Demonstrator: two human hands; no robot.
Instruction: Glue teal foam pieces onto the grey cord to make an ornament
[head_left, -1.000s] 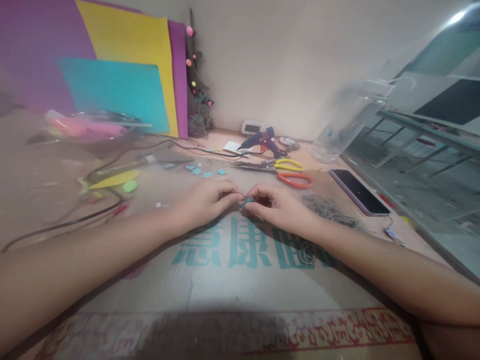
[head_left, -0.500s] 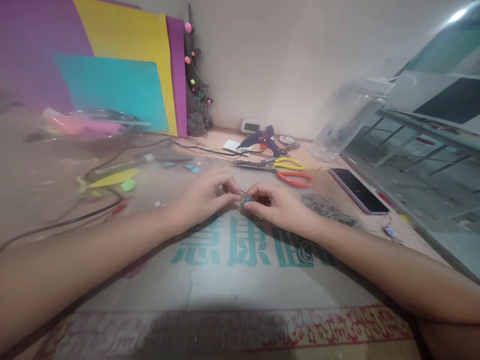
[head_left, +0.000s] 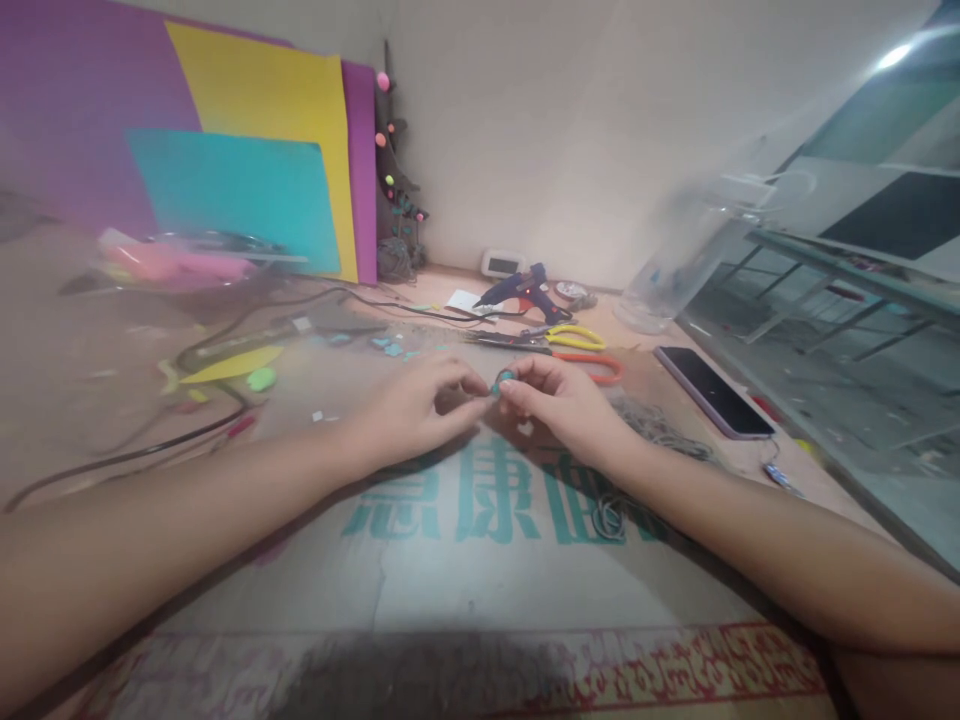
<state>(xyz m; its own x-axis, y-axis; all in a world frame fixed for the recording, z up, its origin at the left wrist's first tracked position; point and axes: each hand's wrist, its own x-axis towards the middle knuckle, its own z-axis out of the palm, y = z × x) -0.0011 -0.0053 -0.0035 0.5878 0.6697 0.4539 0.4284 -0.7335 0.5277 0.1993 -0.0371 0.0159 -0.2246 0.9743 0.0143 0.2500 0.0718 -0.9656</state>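
Note:
My left hand (head_left: 416, 405) and my right hand (head_left: 559, 400) meet fingertip to fingertip over a flattened cardboard sheet (head_left: 465, 560) with teal printed characters. Between the fingertips sits a small teal piece (head_left: 501, 381), pinched by my right thumb and fingers. My left hand's fingers are curled and pinched against the same piece. Both hands hover just above the cardboard. Several small teal cut-outs (head_left: 390, 347) lie on the table beyond my left hand.
Orange-handled scissors (head_left: 592, 362), yellow-handled pliers (head_left: 574, 336) and a blue glue gun (head_left: 525, 288) lie behind the hands. A phone (head_left: 712, 390) and a clear bottle (head_left: 675, 265) are at the right. Coloured sheets (head_left: 247, 190) lean on the wall; cables (head_left: 225, 345) and grey wire (head_left: 660, 425) lie around.
Both hands rose slightly and drew closer together; the teal piece now shows above my right fingertips instead of beneath them.

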